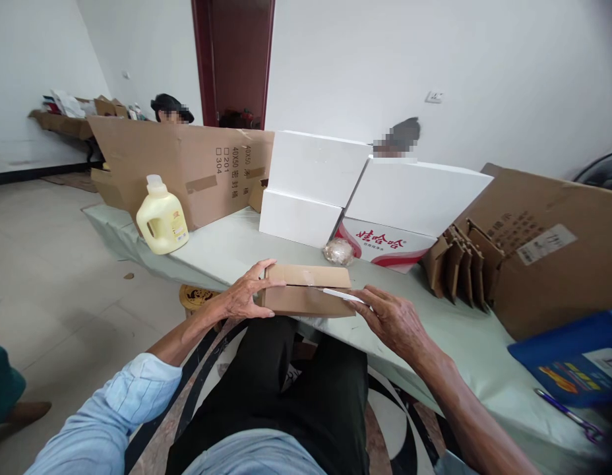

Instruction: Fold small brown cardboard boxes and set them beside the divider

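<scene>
A small brown cardboard box point(306, 302) lies at the table's near edge, a seam running along its top with a bit of clear tape on it. My left hand point(246, 290) grips the box's left end, thumb low on the near side and fingers over the top. In my right hand point(385, 313) is a slim white knife-like tool point(341, 295), pinched between thumb and fingers. Its tip rests at or just over the seam; whether it has gone in I cannot tell. Just beyond the box sits a crumpled ball of clear tape point(338, 251).
A yellow jug point(162, 218) stands at left before a large carton point(202, 171). White boxes point(316, 168) are stacked ahead. Folded cardboard dividers point(459, 264), a blue container point(573, 359) and a purple pen-like item point(566, 409) lie right. Two people are partly visible behind the boxes.
</scene>
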Action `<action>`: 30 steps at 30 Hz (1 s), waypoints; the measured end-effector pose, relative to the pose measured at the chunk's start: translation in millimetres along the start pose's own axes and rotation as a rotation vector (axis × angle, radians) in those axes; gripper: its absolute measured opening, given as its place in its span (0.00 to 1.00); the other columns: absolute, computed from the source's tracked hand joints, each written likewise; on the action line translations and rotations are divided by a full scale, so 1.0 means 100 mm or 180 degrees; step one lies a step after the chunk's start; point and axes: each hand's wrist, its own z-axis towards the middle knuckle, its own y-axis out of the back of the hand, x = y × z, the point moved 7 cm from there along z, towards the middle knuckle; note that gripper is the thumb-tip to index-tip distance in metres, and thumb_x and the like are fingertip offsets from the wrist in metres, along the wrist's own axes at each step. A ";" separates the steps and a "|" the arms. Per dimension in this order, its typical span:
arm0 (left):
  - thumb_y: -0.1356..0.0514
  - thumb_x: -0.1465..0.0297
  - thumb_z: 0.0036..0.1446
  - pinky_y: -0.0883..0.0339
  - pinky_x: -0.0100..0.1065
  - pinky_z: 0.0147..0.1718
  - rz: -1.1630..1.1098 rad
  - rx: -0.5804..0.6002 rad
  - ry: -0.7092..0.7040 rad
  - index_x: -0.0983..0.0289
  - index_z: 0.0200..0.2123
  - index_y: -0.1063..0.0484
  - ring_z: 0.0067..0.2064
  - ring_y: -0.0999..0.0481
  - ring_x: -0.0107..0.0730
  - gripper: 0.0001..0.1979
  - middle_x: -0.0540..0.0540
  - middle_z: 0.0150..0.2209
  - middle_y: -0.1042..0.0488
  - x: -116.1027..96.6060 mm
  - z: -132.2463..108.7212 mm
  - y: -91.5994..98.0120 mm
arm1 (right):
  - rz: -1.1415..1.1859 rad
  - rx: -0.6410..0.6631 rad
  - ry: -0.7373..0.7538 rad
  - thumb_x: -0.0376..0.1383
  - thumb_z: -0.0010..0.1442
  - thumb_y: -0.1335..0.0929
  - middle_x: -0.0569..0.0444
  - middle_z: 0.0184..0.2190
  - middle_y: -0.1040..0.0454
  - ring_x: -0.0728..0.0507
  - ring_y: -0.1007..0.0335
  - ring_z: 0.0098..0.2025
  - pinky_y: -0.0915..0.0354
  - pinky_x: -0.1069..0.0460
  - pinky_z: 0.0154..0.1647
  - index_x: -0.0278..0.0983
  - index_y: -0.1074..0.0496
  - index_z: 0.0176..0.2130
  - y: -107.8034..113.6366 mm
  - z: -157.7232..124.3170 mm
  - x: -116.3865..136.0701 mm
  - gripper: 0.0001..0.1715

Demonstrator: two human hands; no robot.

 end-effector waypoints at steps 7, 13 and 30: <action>0.21 0.69 0.52 0.36 0.59 0.71 -0.0015 0.0026 0.0006 0.52 0.66 0.25 0.76 0.41 0.64 0.39 0.63 0.77 0.50 -0.02 0.01 0.00 | -0.0397 0.0036 0.0259 0.55 0.81 0.48 0.48 0.33 0.23 0.42 0.26 0.34 0.45 0.48 0.33 0.41 0.19 0.45 0.05 0.09 0.09 0.37; 0.22 0.68 0.52 0.35 0.59 0.70 -0.0011 0.0039 0.0026 0.52 0.67 0.25 0.76 0.41 0.64 0.39 0.63 0.77 0.49 -0.02 0.00 0.01 | -0.0980 0.0197 0.0413 0.51 0.82 0.46 0.49 0.33 0.23 0.43 0.28 0.34 0.52 0.47 0.30 0.40 0.22 0.38 0.09 0.20 0.17 0.34; 0.21 0.71 0.47 0.36 0.60 0.70 0.0205 -0.0026 0.0078 0.53 0.68 0.28 0.74 0.38 0.63 0.44 0.66 0.74 0.45 -0.05 0.02 0.06 | 0.0260 -0.0717 -0.0498 0.52 0.77 0.37 0.51 0.32 0.26 0.42 0.31 0.31 0.36 0.48 0.36 0.39 0.24 0.43 0.02 -0.41 -0.91 0.22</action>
